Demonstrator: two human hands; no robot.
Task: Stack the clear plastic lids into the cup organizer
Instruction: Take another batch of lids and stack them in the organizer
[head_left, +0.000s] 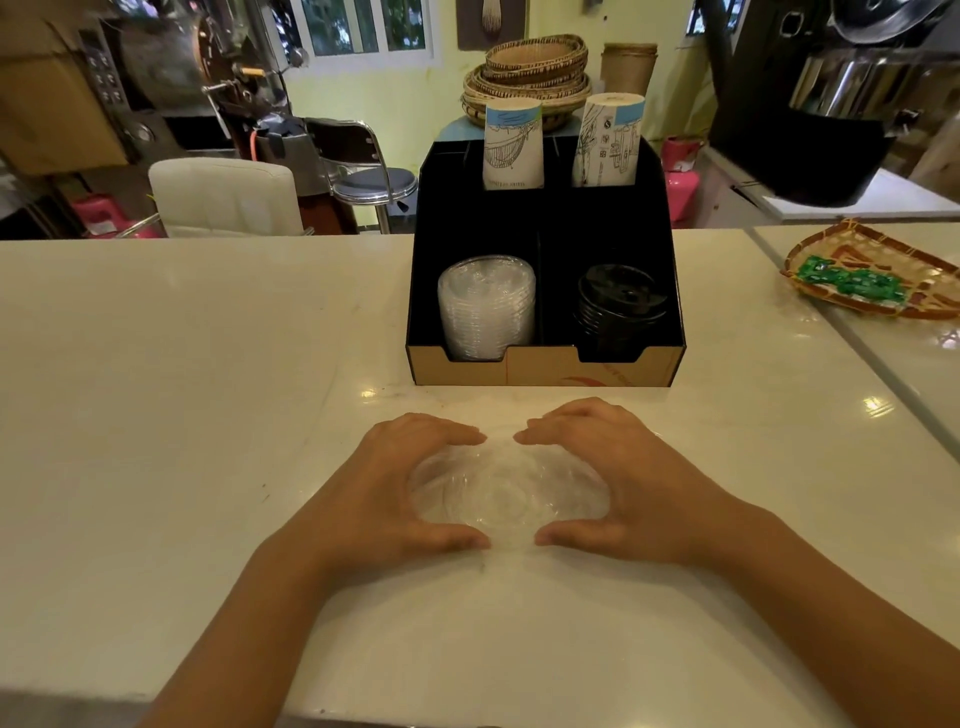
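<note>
Both hands rest on the glossy, off-white table (208, 415), cupped from opposite sides around a loose pile of clear plastic lids (506, 491). The left hand (395, 493) curves against the left rim of the pile, fingers at the far edge and thumb at the near edge; the right hand (613, 483) mirrors it on the right rim. Fingertips and thumbs of the two hands nearly meet, leaving small gaps, so each hand is closed on the pile rather than flat. The lids are thin, round, transparent and ribbed, and lie directly on the table. Beyond the hands stands the cup organizer (545, 364), a box with a brown cardboard front lip and matte black interior walls. Its front left compartment holds a stack of clear lids (485, 306) leaning on edge; its front right compartment holds a stack of black lids (621, 306). Two rear compartments each hold an inverted stack of printed paper cups (513, 143), white with blue line drawings. To the right, a shallow woven tray (883, 249) holds green packets (852, 280). Behind the organizer sits a stack of round woven baskets (530, 73).
</note>
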